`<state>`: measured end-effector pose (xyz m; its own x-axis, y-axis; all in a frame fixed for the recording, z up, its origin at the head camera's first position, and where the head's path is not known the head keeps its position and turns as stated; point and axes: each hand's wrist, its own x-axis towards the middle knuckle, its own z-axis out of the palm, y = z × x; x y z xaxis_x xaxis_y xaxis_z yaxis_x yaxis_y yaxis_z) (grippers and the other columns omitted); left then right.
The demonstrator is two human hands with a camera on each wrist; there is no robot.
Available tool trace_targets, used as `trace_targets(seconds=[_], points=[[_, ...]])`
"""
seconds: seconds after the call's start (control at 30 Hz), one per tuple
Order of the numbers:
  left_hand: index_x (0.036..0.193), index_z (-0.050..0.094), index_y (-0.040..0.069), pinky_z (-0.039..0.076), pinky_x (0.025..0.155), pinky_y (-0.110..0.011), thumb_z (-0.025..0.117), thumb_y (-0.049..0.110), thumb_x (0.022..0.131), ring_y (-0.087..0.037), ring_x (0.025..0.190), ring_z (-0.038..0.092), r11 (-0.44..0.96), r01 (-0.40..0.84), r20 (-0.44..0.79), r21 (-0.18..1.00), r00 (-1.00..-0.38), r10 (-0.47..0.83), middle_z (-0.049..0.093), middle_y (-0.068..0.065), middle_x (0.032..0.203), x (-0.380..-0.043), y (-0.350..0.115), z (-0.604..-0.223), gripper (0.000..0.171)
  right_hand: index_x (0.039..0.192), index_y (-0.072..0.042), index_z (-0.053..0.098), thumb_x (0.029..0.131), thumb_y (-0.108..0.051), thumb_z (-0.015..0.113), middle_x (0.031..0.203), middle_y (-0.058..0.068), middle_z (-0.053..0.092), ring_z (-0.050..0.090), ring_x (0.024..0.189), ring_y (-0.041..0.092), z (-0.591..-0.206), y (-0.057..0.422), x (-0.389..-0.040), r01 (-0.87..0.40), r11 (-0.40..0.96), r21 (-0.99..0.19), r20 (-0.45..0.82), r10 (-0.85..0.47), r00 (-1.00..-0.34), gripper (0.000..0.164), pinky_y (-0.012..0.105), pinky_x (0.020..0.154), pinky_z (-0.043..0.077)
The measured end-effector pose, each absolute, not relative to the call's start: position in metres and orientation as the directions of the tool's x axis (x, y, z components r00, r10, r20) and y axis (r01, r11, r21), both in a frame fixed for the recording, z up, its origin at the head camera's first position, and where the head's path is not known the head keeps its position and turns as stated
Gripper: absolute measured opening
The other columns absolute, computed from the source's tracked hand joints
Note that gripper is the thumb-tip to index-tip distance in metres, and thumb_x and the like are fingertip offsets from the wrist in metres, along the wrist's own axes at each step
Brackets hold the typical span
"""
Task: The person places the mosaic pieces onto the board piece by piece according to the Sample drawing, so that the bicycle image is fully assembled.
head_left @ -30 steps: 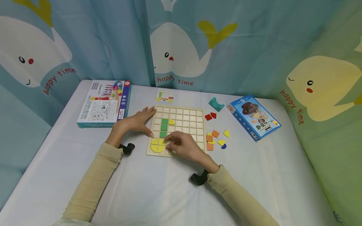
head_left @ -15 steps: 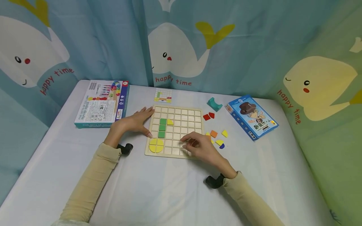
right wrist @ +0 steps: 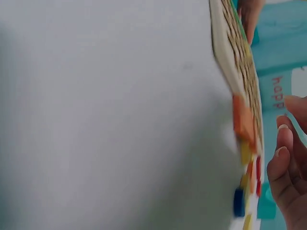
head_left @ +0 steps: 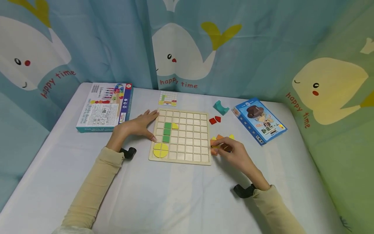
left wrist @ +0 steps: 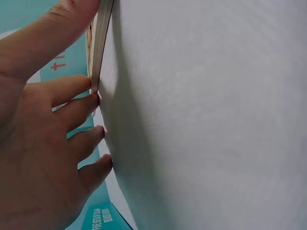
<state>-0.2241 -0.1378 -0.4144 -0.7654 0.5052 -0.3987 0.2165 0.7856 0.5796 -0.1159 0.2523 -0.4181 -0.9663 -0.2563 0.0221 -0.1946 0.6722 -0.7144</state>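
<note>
On the grid: As we look down, we see a gridded wooden board (head_left: 189, 142) flat on the white cloth (head_left: 146, 198), bearing a column of three green square tiles (head_left: 167, 132), one yellow quarter-circle tile (head_left: 175, 126) beside its far end, and a yellow disc (head_left: 156, 153) of four quarter-circles in the board's near left corner.
Left grip: We find the left hand (head_left: 135, 127) released, fingers spread and touching the board's left edge.
Right grip: We see the right hand (head_left: 235, 154) loosely curled, grasping nothing, above loose tiles just right of the board.
Loose tiles: We spot an orange tile (right wrist: 243, 122) and a dark blue tile (right wrist: 239, 202) there; two red tiles (head_left: 213, 121) lie right of the board's far half.
Beyond the board: We see a printed pattern card (head_left: 168, 98).
Boxes: We note a bead-game box (head_left: 100, 107) left of the board and a blue game box (head_left: 260, 121) to its right.
</note>
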Motion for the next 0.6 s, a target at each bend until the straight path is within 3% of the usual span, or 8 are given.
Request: trace_targets(seconds=[0.37, 0.6], points=[[0.166, 0.012, 0.009, 0.004, 0.126, -0.065, 0.085, 0.034, 0.084, -0.038, 0.16, -0.007, 0.793, 0.218, -0.407, 0.568, -0.763, 0.501, 0.001, -0.011, 0.175, -0.229, -0.134, -0.413, 0.113, 0.11, -0.005, 0.075, 0.091, 0.0, 0.073, 0.108, 0.012, 0.074, 0.061, 0.085, 0.021, -0.428, 0.281, -0.115, -0.139, 0.726, -0.674, -0.016, -0.203, -0.979, 0.02, 0.02, 0.07, 0.052], [0.166, 0.012, 0.008, 0.004, 0.126, -0.066, 0.085, 0.033, 0.085, -0.039, 0.16, -0.007, 0.793, 0.211, -0.409, 0.572, -0.765, 0.498, 0.001, -0.012, 0.174, -0.229, -0.133, -0.412, 0.112, 0.11, -0.005, 0.076, 0.091, 0.0, 0.074, 0.107, 0.011, 0.074, 0.06, 0.082, 0.02, -0.432, 0.279, -0.123, -0.176, 0.721, -0.67, 0.003, -0.234, -0.972, 0.019, 0.019, 0.07, 0.052]])
